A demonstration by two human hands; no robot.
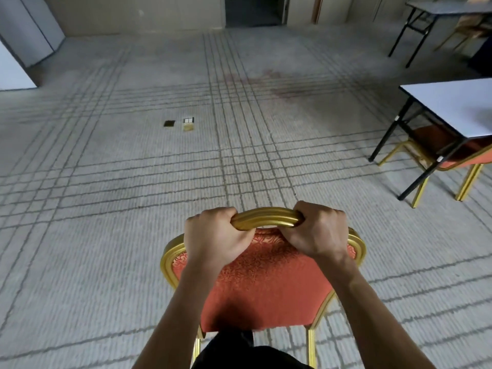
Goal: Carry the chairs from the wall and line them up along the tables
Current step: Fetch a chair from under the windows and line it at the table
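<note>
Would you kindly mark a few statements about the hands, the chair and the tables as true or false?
1. The left hand and the right hand both grip the gold top rail of the red chair. True.
2. The white table on the right has no chair near it. False: another chair sits partly under it.
3. The floor is bare wood. False: it is grey carpet with dark lines.
4. A second table stands farther back on the right. True.
</note>
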